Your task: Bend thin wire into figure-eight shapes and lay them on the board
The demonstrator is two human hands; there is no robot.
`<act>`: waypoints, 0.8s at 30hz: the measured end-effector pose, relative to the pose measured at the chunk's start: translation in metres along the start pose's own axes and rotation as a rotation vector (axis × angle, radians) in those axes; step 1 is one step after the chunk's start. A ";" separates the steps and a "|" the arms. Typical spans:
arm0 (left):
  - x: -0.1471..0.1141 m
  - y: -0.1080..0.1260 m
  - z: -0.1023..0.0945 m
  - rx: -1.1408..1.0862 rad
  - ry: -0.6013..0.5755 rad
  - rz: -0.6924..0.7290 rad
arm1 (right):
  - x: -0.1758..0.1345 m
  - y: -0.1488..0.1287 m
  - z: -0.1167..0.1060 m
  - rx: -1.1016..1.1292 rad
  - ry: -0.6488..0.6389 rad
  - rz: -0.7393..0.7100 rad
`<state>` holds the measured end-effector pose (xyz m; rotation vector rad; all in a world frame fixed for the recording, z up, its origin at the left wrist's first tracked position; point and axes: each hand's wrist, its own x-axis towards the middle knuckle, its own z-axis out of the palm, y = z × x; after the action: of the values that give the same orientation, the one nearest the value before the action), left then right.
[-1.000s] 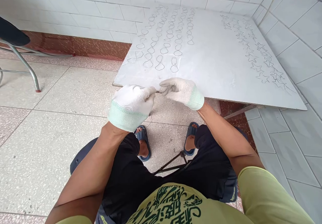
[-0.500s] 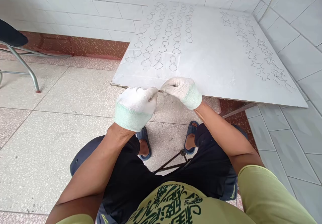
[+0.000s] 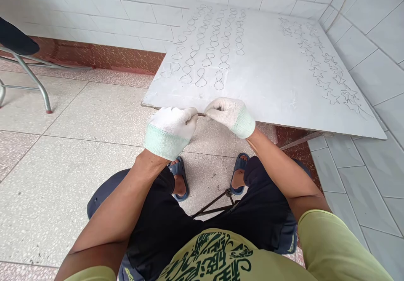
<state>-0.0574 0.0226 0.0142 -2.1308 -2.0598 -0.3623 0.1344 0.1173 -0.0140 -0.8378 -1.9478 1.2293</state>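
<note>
Figure-eight wire loops (image 3: 208, 58) lie in rows on the left half of the white worktop (image 3: 268, 70), the nearest ones just beyond the gloved hands. The left hand (image 3: 172, 123) and right hand (image 3: 229, 114) face each other at the front edge, thumbs and forefingers pinched narrow, their tips a little apart. Whether a thin piece sits between those fingertips, I cannot tell. Star-shaped wire outlines (image 3: 331, 97) cluster toward the worktop's right side.
</note>
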 end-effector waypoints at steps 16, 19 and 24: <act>0.001 0.001 0.009 0.118 0.076 0.037 | -0.002 -0.020 -0.001 -0.160 -0.042 0.104; 0.002 0.003 0.011 0.130 0.067 0.007 | 0.000 -0.018 0.000 -0.190 -0.073 0.114; 0.000 0.010 0.016 0.115 0.135 -0.074 | 0.001 -0.017 0.001 -0.227 -0.074 0.056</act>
<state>-0.0467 0.0270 -0.0009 -1.9143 -2.0356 -0.3759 0.1304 0.1119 0.0017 -0.9781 -2.1661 1.0975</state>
